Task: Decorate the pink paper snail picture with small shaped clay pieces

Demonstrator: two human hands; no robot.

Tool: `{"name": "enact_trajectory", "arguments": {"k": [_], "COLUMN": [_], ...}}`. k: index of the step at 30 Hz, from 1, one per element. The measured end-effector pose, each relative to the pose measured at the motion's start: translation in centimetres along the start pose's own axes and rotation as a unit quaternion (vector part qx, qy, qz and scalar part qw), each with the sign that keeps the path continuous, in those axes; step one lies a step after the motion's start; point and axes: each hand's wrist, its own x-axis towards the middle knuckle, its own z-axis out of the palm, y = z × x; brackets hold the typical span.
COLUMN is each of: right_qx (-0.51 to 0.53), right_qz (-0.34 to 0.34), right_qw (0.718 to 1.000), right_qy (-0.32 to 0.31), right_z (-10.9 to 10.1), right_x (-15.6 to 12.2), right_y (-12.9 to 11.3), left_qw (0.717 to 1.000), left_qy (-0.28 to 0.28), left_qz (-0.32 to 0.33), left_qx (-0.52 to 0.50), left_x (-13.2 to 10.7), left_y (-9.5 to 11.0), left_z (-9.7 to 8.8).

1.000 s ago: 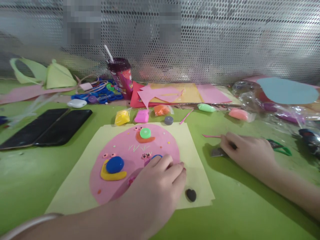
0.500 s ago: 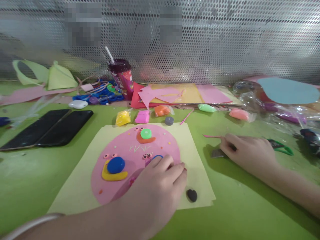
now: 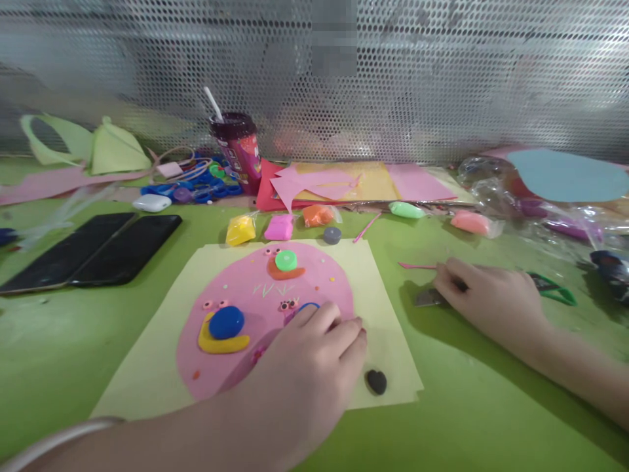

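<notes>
My left hand (image 3: 314, 357) is closed over the right part of a pink paper circle (image 3: 275, 308), hiding most of a clay figure with small eyes (image 3: 288, 305) and a blue edge. What its fingers hold is hidden. On the circle sit a blue and yellow clay snail (image 3: 226, 322) and an orange one with a green shell (image 3: 285, 262). My right hand (image 3: 472, 285) rests closed on the table, fingertips together. A thin pink tool (image 3: 415, 266) and a metal blade (image 3: 428, 297) stick out beside it. A green handle (image 3: 555, 290) shows behind its wrist.
Yellow paper (image 3: 388, 354) lies under the circle, with a dark heart (image 3: 376, 381) on it. Clay packs, including a yellow one (image 3: 240, 229), line its far side. A lidded cup (image 3: 238, 151) stands behind. Black phones (image 3: 128, 249) lie left, plastic bags (image 3: 555, 216) right.
The view has shifted very slightly. Both hands keep nearly the same place and pose, and nothing has visibly been picked up or let go.
</notes>
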Motion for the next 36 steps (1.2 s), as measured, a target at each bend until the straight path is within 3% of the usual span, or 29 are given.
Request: {"name": "enact_trajectory", "arguments": {"k": [4,20,24,36], "right_qx": [-0.005,0.004,0.007,-0.001], "right_qz": [0.005,-0.027,-0.021,-0.002], "right_qw": [1.0,1.0,1.0,1.0], "right_qy": [-0.015,-0.01,-0.008,-0.028], "right_z": [-0.23,-0.28,-0.2,-0.12], "right_x": [0.18,0.27,0.26,0.22], "right_y": [-0.23,-0.1,-0.07,-0.19], "left_qw": [0.998,0.999,1.0,0.998], "left_qy": [0.047,0.045,0.027,0.05], "left_qz": [0.008,0.013,0.01,0.007], "left_qx": [-0.037,-0.024,-0.01,-0.038], "left_x": [0.41,0.19,-0.01,0.36], "left_y": [0.02,0.1,0.08,0.12], "left_z": [-0.18,-0.21,-0.06,-0.44]}}
